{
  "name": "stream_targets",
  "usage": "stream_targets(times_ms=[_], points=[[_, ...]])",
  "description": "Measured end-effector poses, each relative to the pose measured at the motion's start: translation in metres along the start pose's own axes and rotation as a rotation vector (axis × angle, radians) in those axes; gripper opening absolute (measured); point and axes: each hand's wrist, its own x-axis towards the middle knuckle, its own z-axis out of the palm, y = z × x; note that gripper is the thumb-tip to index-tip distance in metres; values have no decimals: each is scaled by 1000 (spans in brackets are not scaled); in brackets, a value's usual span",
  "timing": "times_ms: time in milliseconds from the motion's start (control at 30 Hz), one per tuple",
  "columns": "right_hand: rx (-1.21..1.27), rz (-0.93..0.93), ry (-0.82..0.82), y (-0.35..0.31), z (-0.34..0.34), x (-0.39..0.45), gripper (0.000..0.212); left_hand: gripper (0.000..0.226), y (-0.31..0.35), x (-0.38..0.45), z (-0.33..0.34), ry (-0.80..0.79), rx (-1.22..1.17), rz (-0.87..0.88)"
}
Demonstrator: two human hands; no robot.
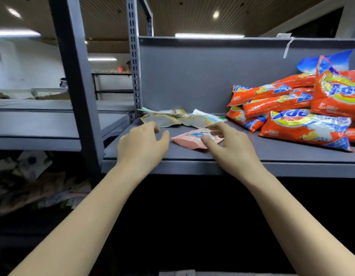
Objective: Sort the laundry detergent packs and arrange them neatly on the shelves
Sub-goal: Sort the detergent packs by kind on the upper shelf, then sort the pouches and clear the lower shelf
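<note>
A small pink detergent pack (194, 140) lies flat on the grey metal shelf (252, 154), near its front edge, directly under the fingers of the right hand (230, 145). That hand reaches in over the shelf lip with the wrist low, its thumb and fingers bent down onto the pack's near and right edges, touching it; whether they have pinched it or only rest on it cannot be told through the blur. The left hand (142, 145) hovers just to the left of the pack, apart from it, palm down, thumb spread toward the pack and fingers loosely curved, holding nothing. Just beyond both hands, against the shelf's back wall, lie a few pale gold-and-white pouches (172, 118), overlapping and crumpled. On the right end of the same shelf sits a loose heap of orange Tide bags (304, 108), stacked at mixed angles, with a blue-topped bag (332, 60) leaning at the top.
</note>
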Motion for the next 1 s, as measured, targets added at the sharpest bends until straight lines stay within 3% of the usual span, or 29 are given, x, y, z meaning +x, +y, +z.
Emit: stream_targets(times_ms=[333, 500, 733, 1000], points=[[263, -142, -104, -53, 31, -70, 29, 27, -69, -83, -48, 120, 13, -63], [279, -195, -172, -81, 68, -102, 29, 26, -127, -110, -70, 131, 45, -155], [277, -151, -315, -129, 138, -142, 32, 22, -232, -144, -107, 66, 129, -293], [231, -47, -359, -195, 217, -174, 29, 20, -346, -158, -150, -72, 199, -346]])
